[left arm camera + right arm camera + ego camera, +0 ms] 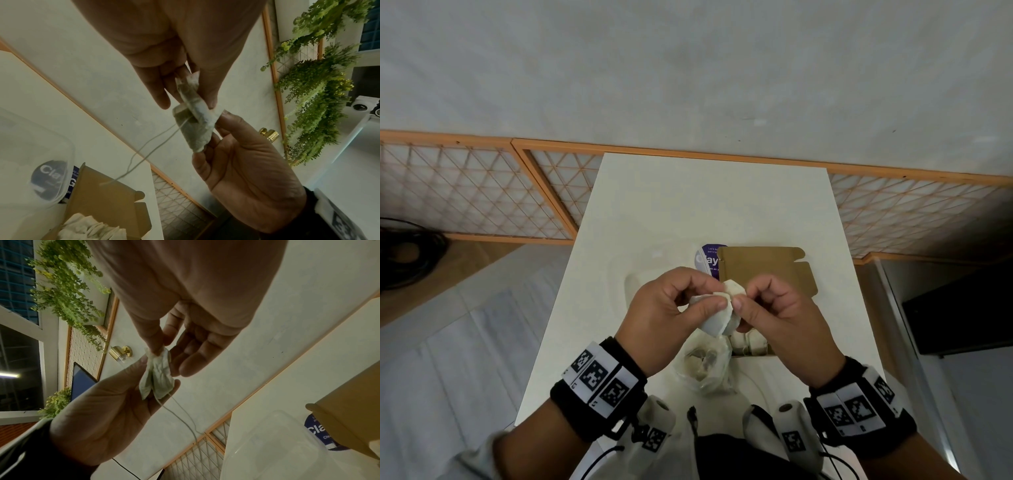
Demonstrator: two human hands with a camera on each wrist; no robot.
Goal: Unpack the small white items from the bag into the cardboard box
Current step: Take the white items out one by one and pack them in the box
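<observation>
Two small white tea bags [722,310] pressed together hang above the table, their thin strings [144,155] dangling. My left hand [717,294] pinches them from the left and my right hand [742,298] pinches them from the right. In the left wrist view the tea bags [195,128] sit between the left hand [187,100] and the right hand [213,134]. The right wrist view also shows the tea bags [160,379]. Below lies the clear plastic bag [705,368] holding more bags. The open cardboard box [767,270] beside it holds several tea bags [751,344].
A clear plastic container [650,270] lies on the white table [688,205] left of the box, over a purple round label [707,258]. A wooden lattice screen [482,192] runs behind the table. A black object [959,315] stands to the right.
</observation>
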